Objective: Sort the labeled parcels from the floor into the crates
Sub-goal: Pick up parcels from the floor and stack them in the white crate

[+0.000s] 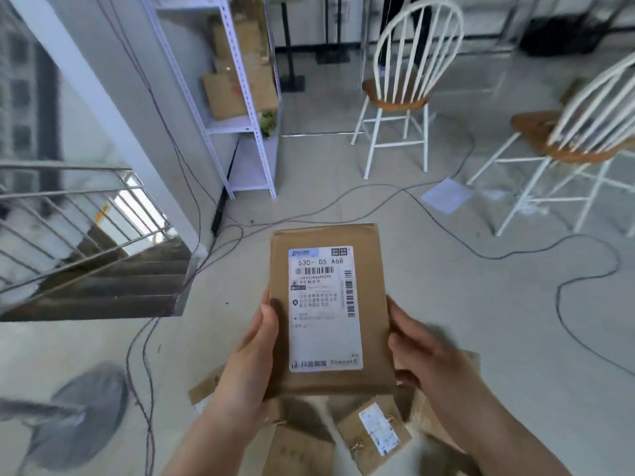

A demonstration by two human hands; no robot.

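Note:
A flat brown cardboard parcel [367,297] with a white shipping label reading "530- D5 A68" is held up in front of me, label facing me. My left hand [252,352] grips its lower left edge, thumb on the front. Along the lower right edge my right hand [421,355] grips it too. Below the held parcel, several more brown parcels [374,432] lie in a pile on the floor, one showing a small white label. No crate is in view.
A staircase opening with a metal railing [79,207] drops away at left. A white metal shelf [240,128] holding cardboard boxes stands ahead. Two white chairs [398,97] with wooden seats stand at right. Cables [515,255] trail across the grey floor. A fan base [86,417] sits lower left.

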